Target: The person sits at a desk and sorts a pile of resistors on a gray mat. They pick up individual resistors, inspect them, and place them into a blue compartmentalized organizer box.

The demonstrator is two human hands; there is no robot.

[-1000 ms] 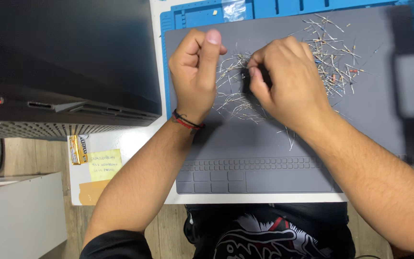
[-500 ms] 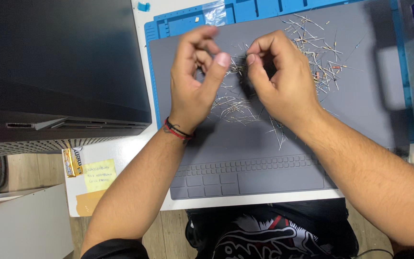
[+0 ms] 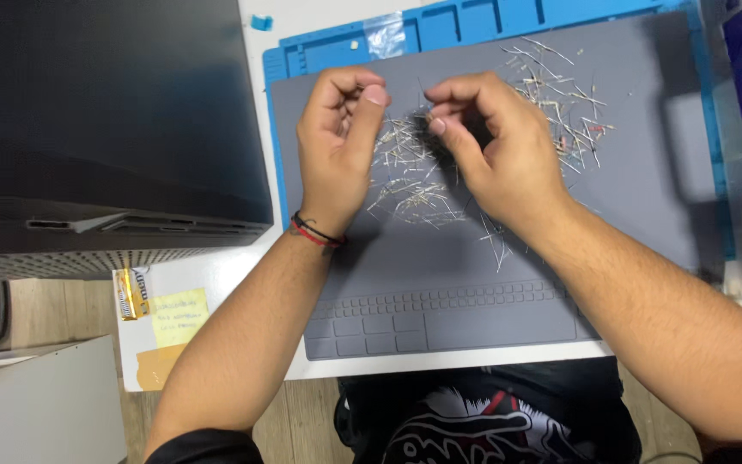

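I am seeing both hands pinching closed above the scattered thin wire-leaded components at centre frame; left hand and right hand are hovering equally near, and I cannot tell what the fingers are gripping.

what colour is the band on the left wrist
Red and black, a thin wristband at the left hand, seen in the head view.

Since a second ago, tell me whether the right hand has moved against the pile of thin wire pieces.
Yes. The right hand was pressed down on the pile of wire pieces; now it is lifted off it, fingers pinched and facing the left hand.
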